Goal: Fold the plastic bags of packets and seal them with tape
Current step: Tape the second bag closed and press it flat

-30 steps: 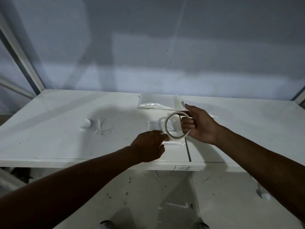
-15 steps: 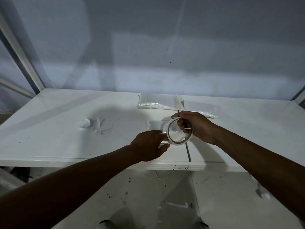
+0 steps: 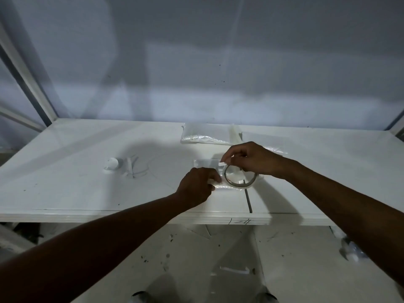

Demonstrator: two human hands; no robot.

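Head view showed the bag lying flat near the front middle of the table, partly under both hands. The left hand rested knuckles-up on its near edge, fingertips down just beside the roll. Whether they pinched the film or only pressed it, I could not tell. The right hand arched over the roll and pinched the tape end between thumb and forefinger, just above the bag. Whether its other fingers gripped the roll was hidden. More bags lay near the back edge.

The bag looked light, thin and slick — likely to spring out of any fold and to slide on the smooth top. It seemed best pinned flat close to the fold, not lifted by a corner. The tape was probably limp and sticky — best held at its very tip and kept taut until it touched the film.
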